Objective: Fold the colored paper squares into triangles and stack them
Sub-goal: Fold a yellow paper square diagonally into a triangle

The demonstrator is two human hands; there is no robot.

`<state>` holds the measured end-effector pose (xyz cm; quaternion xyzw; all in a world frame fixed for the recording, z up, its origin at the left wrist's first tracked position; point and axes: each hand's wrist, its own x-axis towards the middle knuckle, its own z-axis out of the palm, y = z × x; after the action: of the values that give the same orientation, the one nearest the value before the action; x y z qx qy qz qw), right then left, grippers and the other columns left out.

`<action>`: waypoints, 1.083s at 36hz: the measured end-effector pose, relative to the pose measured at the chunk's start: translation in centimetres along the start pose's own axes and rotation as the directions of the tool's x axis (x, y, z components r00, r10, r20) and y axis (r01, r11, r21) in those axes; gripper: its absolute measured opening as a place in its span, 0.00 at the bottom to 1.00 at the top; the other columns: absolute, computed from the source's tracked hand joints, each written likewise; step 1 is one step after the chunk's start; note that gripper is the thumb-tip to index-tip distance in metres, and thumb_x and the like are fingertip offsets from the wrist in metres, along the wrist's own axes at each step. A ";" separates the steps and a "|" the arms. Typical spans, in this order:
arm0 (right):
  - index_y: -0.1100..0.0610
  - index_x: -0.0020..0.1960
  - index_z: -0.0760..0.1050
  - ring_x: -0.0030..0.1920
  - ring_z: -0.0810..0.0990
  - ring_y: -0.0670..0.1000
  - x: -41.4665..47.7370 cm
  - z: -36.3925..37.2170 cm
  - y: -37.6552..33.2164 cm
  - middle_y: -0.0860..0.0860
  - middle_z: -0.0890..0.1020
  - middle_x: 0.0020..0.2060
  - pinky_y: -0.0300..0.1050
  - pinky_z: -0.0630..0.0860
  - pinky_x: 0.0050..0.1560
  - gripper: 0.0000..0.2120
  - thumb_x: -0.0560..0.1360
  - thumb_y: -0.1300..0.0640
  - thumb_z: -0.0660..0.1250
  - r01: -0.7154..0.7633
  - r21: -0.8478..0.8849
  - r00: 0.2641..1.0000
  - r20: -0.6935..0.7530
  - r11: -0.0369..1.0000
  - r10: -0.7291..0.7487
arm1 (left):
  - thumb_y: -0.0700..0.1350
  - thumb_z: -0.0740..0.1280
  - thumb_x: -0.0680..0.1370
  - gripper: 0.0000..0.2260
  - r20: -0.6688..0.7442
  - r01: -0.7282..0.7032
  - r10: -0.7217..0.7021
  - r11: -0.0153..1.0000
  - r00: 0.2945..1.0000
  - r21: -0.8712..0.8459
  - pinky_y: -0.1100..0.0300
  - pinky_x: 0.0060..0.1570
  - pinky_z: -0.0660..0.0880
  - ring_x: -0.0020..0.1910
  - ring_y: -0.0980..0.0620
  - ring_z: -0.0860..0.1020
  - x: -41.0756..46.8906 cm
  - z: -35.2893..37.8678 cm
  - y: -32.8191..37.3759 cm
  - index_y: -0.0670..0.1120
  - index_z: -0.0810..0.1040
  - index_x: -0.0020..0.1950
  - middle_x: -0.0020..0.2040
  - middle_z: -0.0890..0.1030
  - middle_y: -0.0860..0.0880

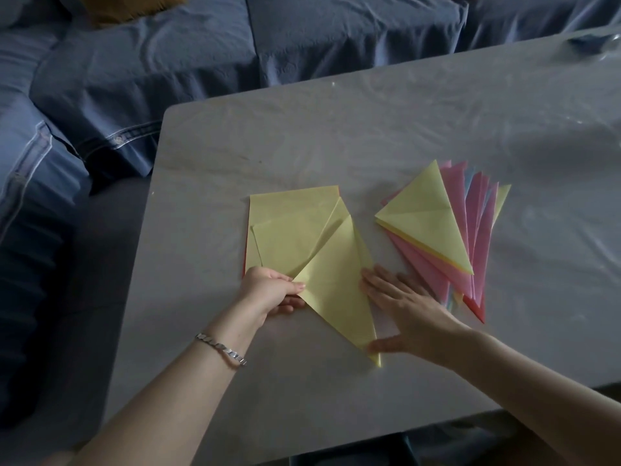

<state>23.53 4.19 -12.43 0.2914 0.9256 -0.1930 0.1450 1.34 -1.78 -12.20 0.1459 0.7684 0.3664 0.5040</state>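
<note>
You have open desk (369, 129) across the far half, half-folded yellow sheet (336, 297) filling the near middle, square pile (289, 210) behind it, triangle stack (426, 216) on your right, narrow gap between pile and stack

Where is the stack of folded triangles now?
The stack of folded triangles lies on the table, right of centre in the head view, just beyond the right hand and right of the yellow triangle being folded.

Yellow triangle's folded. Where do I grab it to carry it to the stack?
Probably the yellow triangle's left corner, coming from the left: the left hand pinches it there, so that tip is free to grip. The right edge lies pressed flat under the open right hand.
</note>
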 end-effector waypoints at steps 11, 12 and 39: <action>0.33 0.68 0.41 0.74 0.42 0.47 -1.8 -1.0 -1.3 0.44 0.43 0.74 0.52 0.49 0.72 0.48 0.58 0.34 0.68 -0.011 0.414 0.999 -0.039 0.910 0.029 | 0.33 0.70 0.72 0.05 0.027 -0.071 0.072 0.997 0.997 -0.040 0.68 0.22 0.74 0.21 0.58 0.77 -1.6 -0.4 0.7 0.39 0.74 0.42 0.29 0.80 0.46; 0.28 0.65 0.44 0.74 0.49 0.48 -1.8 -1.3 -1.6 0.45 0.50 0.74 0.52 0.56 0.71 0.43 0.59 0.35 0.67 -0.009 0.504 0.994 -0.091 0.863 0.064 | 0.33 0.70 0.72 0.04 0.034 -0.096 0.099 0.993 0.995 -0.068 0.67 0.23 0.74 0.22 0.58 0.78 -2.0 -0.4 0.8 0.39 0.75 0.42 0.27 0.80 0.48; 0.60 0.49 0.81 0.55 0.77 0.66 1.0 -1.7 0.0 0.63 0.76 0.58 0.61 0.72 0.55 0.18 0.60 0.65 0.75 0.047 0.167 0.871 -0.490 0.985 0.041 | 0.51 0.73 0.70 0.35 -0.242 -0.035 0.326 0.657 0.914 0.753 0.52 0.54 0.70 0.58 0.37 0.71 -2.6 1.8 0.1 0.44 0.57 0.68 0.62 0.66 0.37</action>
<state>22.47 5.41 -11.29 0.3409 0.9122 -0.1925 -0.1211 4.11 -2.54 -10.78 0.3437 0.9092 0.0957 0.2147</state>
